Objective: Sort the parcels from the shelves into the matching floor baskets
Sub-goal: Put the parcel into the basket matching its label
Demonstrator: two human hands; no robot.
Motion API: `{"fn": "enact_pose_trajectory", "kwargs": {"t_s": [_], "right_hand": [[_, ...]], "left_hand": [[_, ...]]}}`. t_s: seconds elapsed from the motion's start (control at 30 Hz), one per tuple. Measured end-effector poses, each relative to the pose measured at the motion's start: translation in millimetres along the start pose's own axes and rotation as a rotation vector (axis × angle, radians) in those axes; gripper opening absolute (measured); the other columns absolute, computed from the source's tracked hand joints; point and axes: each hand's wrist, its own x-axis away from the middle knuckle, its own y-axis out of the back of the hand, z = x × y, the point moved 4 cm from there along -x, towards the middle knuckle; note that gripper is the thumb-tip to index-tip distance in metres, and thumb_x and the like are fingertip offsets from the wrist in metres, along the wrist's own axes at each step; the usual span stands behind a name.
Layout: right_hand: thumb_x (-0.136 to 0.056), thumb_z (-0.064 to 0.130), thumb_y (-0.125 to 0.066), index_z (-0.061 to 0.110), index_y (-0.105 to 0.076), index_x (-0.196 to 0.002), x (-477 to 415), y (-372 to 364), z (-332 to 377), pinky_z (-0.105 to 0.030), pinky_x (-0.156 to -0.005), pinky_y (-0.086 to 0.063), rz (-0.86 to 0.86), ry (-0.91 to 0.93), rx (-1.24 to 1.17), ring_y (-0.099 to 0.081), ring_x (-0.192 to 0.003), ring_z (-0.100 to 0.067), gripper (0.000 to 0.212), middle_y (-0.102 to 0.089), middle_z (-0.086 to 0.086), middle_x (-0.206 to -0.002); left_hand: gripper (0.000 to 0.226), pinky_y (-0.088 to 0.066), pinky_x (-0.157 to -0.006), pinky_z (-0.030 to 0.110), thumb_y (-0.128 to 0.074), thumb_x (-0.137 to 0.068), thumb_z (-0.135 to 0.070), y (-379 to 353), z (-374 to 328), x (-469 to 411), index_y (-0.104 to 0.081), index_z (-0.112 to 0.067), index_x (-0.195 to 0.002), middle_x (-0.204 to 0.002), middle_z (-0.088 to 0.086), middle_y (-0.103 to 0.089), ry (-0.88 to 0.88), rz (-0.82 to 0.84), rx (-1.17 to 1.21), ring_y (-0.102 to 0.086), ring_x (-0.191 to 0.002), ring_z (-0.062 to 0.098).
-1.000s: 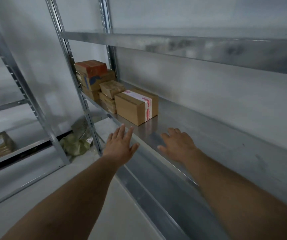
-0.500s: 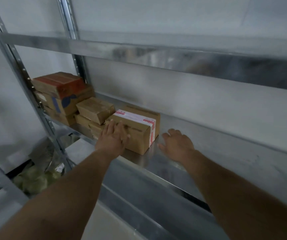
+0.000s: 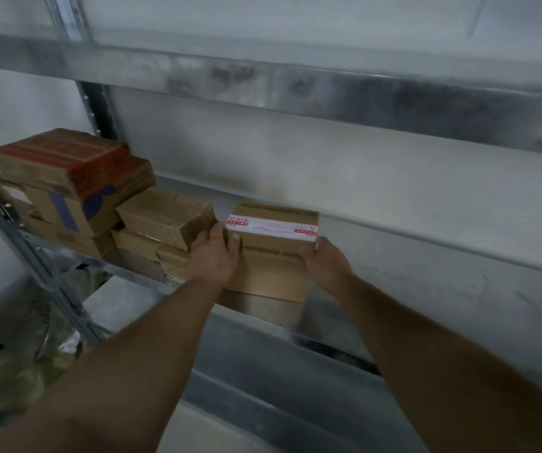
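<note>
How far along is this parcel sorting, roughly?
Done: hard to say, as no floor basket shows here. In hand: the left hand and right hand grip the taped box by its sides at the shelf. Left: the stack of parcels beside it, not yet picked.
</note>
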Motion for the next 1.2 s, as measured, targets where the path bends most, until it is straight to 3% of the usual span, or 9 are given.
{"fn": "enact_pose_trajectory", "kwargs": {"t_s": [0.17, 0.33, 0.5, 0.6, 0.7, 0.83, 1.07, 1.13, 1.2], "right_hand": [[-0.095, 0.033, -0.047, 0.007, -0.053, -0.125, 2.4, 38.2, -32.8, -0.029, -0.079, -0.044, -0.126, -0.165, -0.004, -0.058, -0.101, -0.029, 0.04, -0.06, -0.013, -0.121], [-0.099, 0.035, -0.041, 0.002, -0.055, -0.12, 27.4, 69.8, -59.2, -0.028, -0.05, -0.046, -0.042, -0.272, -0.043, -0.057, -0.066, -0.024, 0.041, -0.059, -0.016, -0.096], [-0.088, 0.013, -0.057, 0.008, -0.058, -0.114, 52.8, 116.6, -88.9, -0.048, -0.079, -0.057, -0.196, -0.283, -0.259, -0.065, -0.089, -0.031, 0.027, -0.065, -0.015, -0.103], [-0.083, 0.003, -0.062, 0.012, -0.048, -0.124, 70.2, 150.3, -97.7, -0.046, -0.081, -0.057, -0.271, -0.255, -0.378, -0.064, -0.092, -0.025, 0.044, -0.064, -0.01, -0.109], [-0.093, 0.036, -0.057, 0.012, -0.056, -0.103, 92.2, 176.8, -112.1, -0.046, -0.088, -0.053, -0.255, -0.245, -0.492, -0.065, -0.092, -0.026, 0.027, -0.067, -0.011, -0.1], [-0.091, 0.069, -0.03, 0.018, -0.059, -0.094, 123.8, 202.9, -149.3, -0.044, -0.086, -0.05, -0.309, -0.367, -0.553, -0.065, -0.088, -0.025, 0.059, -0.069, -0.009, -0.091], [-0.096, 0.026, -0.04, 0.003, -0.057, -0.095, 170.4, 239.9, -195.7, -0.043, -0.082, -0.057, -0.414, -0.369, -0.543, -0.067, -0.081, -0.028, 0.028, -0.069, -0.016, -0.093], [-0.094, 0.016, -0.043, 0.005, -0.053, -0.114, 182.6, 248.8, -209.8, -0.041, -0.081, -0.057, -0.405, -0.338, -0.582, -0.067, -0.088, -0.03, 0.025, -0.068, -0.014, -0.096], [-0.091, 0.008, -0.047, 0.017, -0.031, -0.143, 195.7, 255.8, -224.8, -0.039, -0.082, -0.055, -0.364, -0.338, -0.616, -0.063, -0.094, -0.028, 0.056, -0.06, -0.013, -0.113]], "left_hand": [[0.058, -0.035, -0.103, 0.036, -0.035, -0.1, -0.046, -15.8, -28.1, -3.1, -0.034, -0.008, -0.144, -0.145, 0.017, -0.042, 0.006, 0.233, 0.114, -0.043, -0.13, 0.033], [0.044, -0.042, -0.098, 0.034, -0.034, -0.102, -0.036, -40.4, -63.2, 13.7, -0.049, -0.013, -0.137, -0.134, 0.016, -0.054, -0.116, 0.396, 0.164, -0.054, -0.116, 0.03], [0.038, -0.042, -0.097, 0.032, -0.048, -0.097, -0.016, -48.4, -109.8, 34.0, -0.049, -0.019, -0.135, -0.131, 0.007, -0.058, -0.167, 0.4, 0.347, -0.054, -0.116, 0.025], [0.043, -0.049, -0.089, 0.033, -0.055, -0.092, -0.011, -50.3, -145.7, 54.2, -0.045, -0.03, -0.13, -0.119, 0.0, -0.061, -0.167, 0.475, 0.583, -0.058, -0.105, 0.019], [0.03, -0.051, -0.082, 0.035, -0.056, -0.093, -0.036, -54.2, -178.5, 76.8, -0.051, -0.022, -0.119, -0.11, 0.002, -0.065, -0.028, 0.534, 0.843, -0.062, -0.095, 0.017], [0.062, -0.05, -0.078, 0.036, -0.035, -0.086, -0.073, -66.2, -212.7, 105.7, -0.062, -0.021, -0.108, -0.098, 0.004, -0.069, 0.018, 0.561, 0.825, -0.065, -0.089, 0.019], [0.061, -0.051, -0.084, 0.04, -0.036, -0.084, -0.062, -84.5, -249.4, 151.0, -0.053, -0.011, -0.114, -0.099, 0.009, -0.068, -0.017, 0.479, 0.712, -0.065, -0.088, 0.023], [0.061, -0.05, -0.088, 0.044, -0.036, -0.08, -0.062, -90.0, -259.3, 165.1, -0.051, -0.018, -0.12, -0.105, 0.008, -0.067, -0.034, 0.538, 0.726, -0.064, -0.093, 0.024], [0.055, -0.048, -0.091, 0.042, -0.038, -0.086, -0.062, -92.9, -271.6, 186.1, -0.046, -0.026, -0.127, -0.114, 0.003, -0.062, -0.071, 0.605, 0.717, -0.06, -0.1, 0.023]]}}
